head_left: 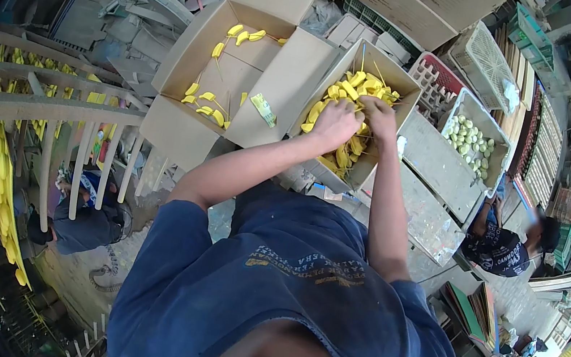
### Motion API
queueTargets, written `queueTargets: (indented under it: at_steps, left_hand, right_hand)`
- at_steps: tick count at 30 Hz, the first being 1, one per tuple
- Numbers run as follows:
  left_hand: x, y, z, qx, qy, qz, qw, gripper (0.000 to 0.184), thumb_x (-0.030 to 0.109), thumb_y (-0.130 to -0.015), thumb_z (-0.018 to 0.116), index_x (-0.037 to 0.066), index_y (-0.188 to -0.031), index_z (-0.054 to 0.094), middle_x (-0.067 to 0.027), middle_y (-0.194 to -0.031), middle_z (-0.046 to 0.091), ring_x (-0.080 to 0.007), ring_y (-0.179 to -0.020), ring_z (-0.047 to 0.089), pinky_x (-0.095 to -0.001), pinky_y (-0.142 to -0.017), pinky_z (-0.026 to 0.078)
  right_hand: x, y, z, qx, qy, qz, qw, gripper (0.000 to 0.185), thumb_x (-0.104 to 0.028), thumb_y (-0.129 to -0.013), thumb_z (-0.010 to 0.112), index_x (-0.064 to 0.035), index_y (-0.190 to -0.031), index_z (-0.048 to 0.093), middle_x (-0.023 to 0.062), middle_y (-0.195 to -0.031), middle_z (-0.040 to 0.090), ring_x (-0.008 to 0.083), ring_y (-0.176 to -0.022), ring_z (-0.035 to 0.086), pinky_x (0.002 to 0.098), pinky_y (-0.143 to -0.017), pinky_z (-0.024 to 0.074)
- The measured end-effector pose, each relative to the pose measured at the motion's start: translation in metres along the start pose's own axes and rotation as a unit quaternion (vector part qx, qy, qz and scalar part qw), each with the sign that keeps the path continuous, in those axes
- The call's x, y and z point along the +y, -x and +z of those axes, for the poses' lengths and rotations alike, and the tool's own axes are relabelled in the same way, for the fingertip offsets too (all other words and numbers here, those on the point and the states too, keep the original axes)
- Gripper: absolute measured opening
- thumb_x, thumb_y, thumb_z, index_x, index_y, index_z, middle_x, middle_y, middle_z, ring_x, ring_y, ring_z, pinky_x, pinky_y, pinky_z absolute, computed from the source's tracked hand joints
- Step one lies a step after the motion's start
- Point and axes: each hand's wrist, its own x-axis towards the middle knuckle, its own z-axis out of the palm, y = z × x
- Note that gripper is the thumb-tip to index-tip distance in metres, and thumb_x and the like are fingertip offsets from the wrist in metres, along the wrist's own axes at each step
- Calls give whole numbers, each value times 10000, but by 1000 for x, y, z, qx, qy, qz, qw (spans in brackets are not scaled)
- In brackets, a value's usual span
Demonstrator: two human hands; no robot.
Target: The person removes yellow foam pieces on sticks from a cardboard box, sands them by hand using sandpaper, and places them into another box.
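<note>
Yellow pieces (358, 85) with thin stalks, heaped in an open cardboard box (389, 72) at the upper middle of the frame, are directly under the two hands. The left hand (338, 122) is on the left side of the heap, with its fingers bent and drawn near to each other. The right hand (381, 118) is just beside it, also with bent fingers, and the fingertips of both come close together over the pieces. Whether one of them pinches a piece, I cannot tell, because the fingers hide this place.

To the left of this box is a second cardboard box (240, 76), in which some yellow pieces lie scattered near its walls. On the flap between the two boxes rests a small printed packet (263, 110). To the right of the heap there is a grey wooden bench (441, 162), and behind it stands a pale crate (486, 109) with many round greenish things (467, 140). A red crate (434, 62) is a little to the left of that one.

Farther away, at the left edge, long yellow strips (0, 186) hang near a wooden rack (46, 112). One person (502, 245) is at the right of the frame, and another person (85, 212) is at the lower left.
</note>
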Motion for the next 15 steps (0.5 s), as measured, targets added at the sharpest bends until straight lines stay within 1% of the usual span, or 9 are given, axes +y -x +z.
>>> queueTargets:
  at_steps: [1,2,3,4,6,7,10,14,15]
  left_hand:
    - [-5,-1,-5,24,14,47,999,219,118,-789,552,79,-986,638,-100,-898,618,-259,-899,610,-397,-767,497]
    - [-7,-2,-10,49,30,94,994,219,119,-788,551,86,-986,640,-96,-902,617,-251,-918,607,-401,-793,487]
    - [-7,-5,-14,44,31,107,993,231,130,-796,543,106,-1003,642,-83,-931,614,-235,-968,593,-397,-837,462]
    - [-8,-7,-11,44,33,110,992,231,130,-796,543,106,-1003,642,-83,-931,614,-235,-968,593,-397,-837,462]
    - [-8,-8,-6,77,43,191,978,246,142,-802,537,118,-1024,639,-70,-966,606,-217,-1000,574,-372,-846,446]
    - [-8,-7,-7,57,45,211,975,244,151,-806,528,114,-1022,635,-58,-982,600,-205,-1022,561,-378,-875,423]
    - [-6,-6,-3,57,53,227,971,247,154,-814,524,104,-1033,627,-57,-996,593,-204,-1042,548,-398,-899,402]
    - [-10,0,1,50,77,201,975,268,164,-822,523,95,-1063,617,-77,-1059,583,-216,-1082,528,-427,-934,379]
    - [-11,2,-2,98,55,203,973,279,170,-823,520,101,-1078,611,-84,-1054,583,-223,-1091,525,-440,-942,372]
  right_hand:
    - [-11,14,-2,-1,0,0,1000,227,-185,-870,622,-37,-1036,671,43,-972,678,134,-778,632,284,-711,518]
    - [-36,34,-6,11,-127,53,990,213,-178,-884,611,-41,-1042,652,40,-971,670,132,-776,621,284,-699,526]
    - [-50,48,-10,24,-252,104,962,200,-171,-898,600,-44,-1048,634,37,-969,661,129,-773,611,284,-686,533]
    - [-46,55,-12,28,-251,104,962,200,-171,-898,600,-44,-1048,634,37,-969,661,129,-773,611,284,-686,533]
    - [-35,65,-14,14,-279,85,956,174,-146,-904,608,-62,-1056,595,48,-956,647,110,-725,593,248,-646,525]
    - [-33,68,-10,50,-296,88,950,123,-88,-889,618,-28,-995,598,61,-901,644,99,-693,587,229,-614,514]
    - [-18,67,-8,101,-282,92,950,127,-73,-884,622,6,-977,587,70,-896,651,103,-673,589,224,-602,517]
    - [-10,67,-12,88,-244,54,964,123,-62,-883,619,25,-962,583,84,-918,662,121,-731,625,227,-612,524]
    - [-12,68,-11,104,-231,45,966,123,-59,-886,615,30,-963,580,87,-915,669,130,-751,637,221,-620,519]
